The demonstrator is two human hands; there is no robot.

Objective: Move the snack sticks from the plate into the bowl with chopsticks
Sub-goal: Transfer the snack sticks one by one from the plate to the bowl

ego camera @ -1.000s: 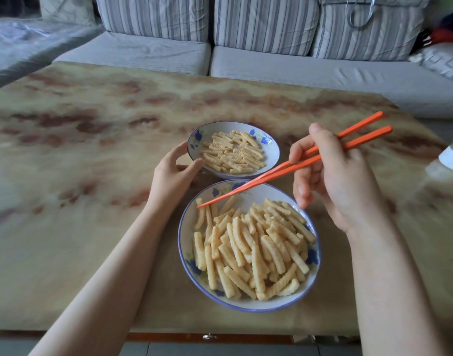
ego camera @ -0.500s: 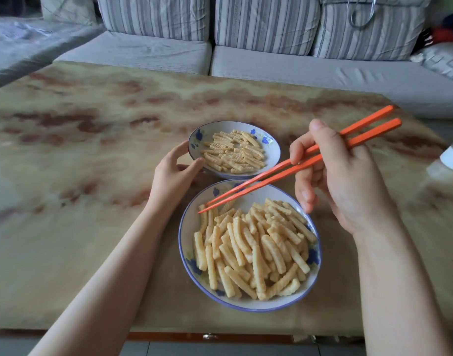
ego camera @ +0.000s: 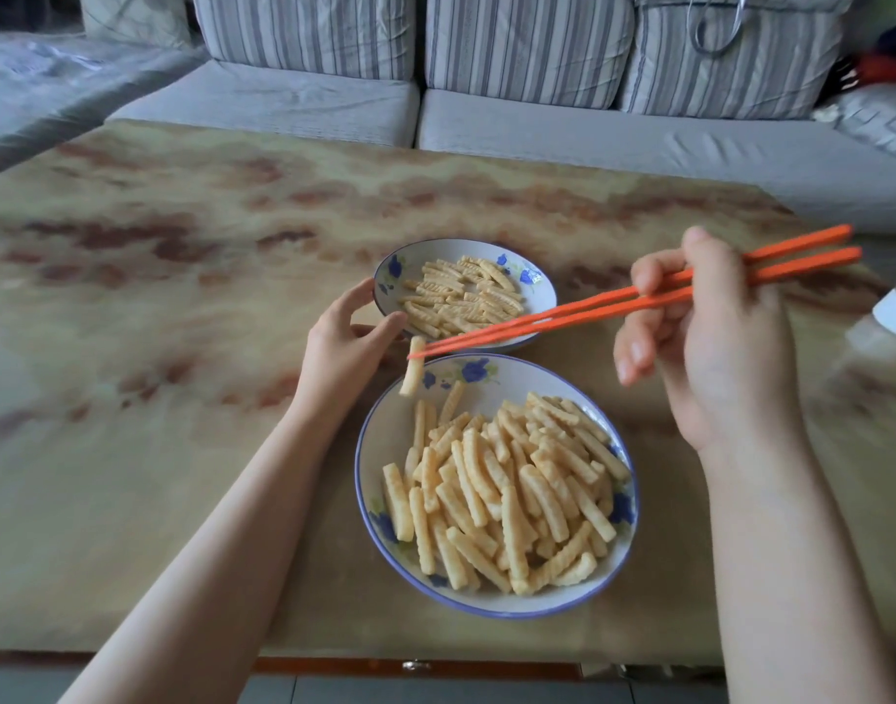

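Observation:
A large white plate [ego camera: 497,383] with a blue rim lies near me, heaped with pale ridged snack sticks [ego camera: 507,490]. Behind it stands a smaller blue-flowered bowl [ego camera: 537,292] holding more sticks. My right hand [ego camera: 710,348] grips a pair of orange chopsticks [ego camera: 588,309]. Their tips pinch one snack stick [ego camera: 413,366], which hangs above the plate's far left rim, just short of the bowl. My left hand [ego camera: 344,343] holds the bowl's left edge between thumb and fingers.
The dishes sit on a marbled tan table [ego camera: 181,297]. A striped grey sofa [ego camera: 486,94] runs along its far side. A white object [ego camera: 895,312] lies at the right edge. The table's front edge is close below the plate.
The chopsticks dipped to the plate's far left side, closed on one stick and lifted it toward the bowl. My left hand stayed on the bowl.

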